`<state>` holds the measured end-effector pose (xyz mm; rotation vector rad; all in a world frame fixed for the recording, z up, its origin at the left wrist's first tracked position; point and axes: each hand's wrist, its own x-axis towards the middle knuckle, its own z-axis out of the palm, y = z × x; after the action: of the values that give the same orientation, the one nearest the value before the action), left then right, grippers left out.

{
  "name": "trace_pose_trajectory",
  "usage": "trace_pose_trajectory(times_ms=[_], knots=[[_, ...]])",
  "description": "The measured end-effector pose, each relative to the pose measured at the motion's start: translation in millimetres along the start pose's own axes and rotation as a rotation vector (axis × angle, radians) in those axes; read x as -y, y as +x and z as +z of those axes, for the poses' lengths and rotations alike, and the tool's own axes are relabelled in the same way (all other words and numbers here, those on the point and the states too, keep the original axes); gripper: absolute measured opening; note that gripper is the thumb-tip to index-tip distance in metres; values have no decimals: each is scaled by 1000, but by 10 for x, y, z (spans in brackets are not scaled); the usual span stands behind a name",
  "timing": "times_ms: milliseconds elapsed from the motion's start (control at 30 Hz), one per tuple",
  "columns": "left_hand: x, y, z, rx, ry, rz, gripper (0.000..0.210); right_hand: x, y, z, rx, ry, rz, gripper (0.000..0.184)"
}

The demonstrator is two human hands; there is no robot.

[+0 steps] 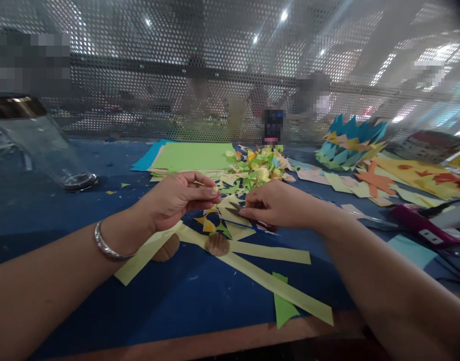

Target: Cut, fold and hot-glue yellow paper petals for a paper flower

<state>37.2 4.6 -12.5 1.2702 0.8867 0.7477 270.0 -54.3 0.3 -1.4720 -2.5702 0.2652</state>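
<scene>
My left hand [190,198], a bangle on its wrist, is closed in a pinch above the table. Whatever sits between its fingertips is too small to make out. Facing it from the right, my right hand [265,203] is closed around a pair of scissors [235,211], their dark pointed blades towards the left hand; the fingers hide part of the handles. Under the hands are pale yellow paper strips [271,251] and small cut scraps. Two round brown discs [218,244] lie by the strips, one partly covered by a strip. A green scrap [284,306] rests near the table's front edge.
Behind the hands are stacked coloured sheets [200,156] and a heap of paper scraps [265,168]. A glass jar [45,145] is at left. At right are a paper crown [350,143], an orange cutout [376,179] and a purple device [421,225] with cables. A perforated metal screen [158,95] stands behind.
</scene>
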Motion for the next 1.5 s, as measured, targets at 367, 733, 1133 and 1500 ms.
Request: trace_pose_trajectory(times_ms=[367, 733, 1133, 1500], knots=[[112, -100, 142, 64, 21, -25, 30, 115, 28, 135, -446, 134, -227, 18], [99, -112, 153, 69, 19, -39, 29, 126, 46, 160, -452, 121, -269, 11], [61, -134, 174, 51, 156, 40, 40, 100, 65, 182, -470, 80, -232, 10], [-59, -71, -36, 145, 856, 298, 20, 104, 80, 166, -302, 28, -103, 14]])
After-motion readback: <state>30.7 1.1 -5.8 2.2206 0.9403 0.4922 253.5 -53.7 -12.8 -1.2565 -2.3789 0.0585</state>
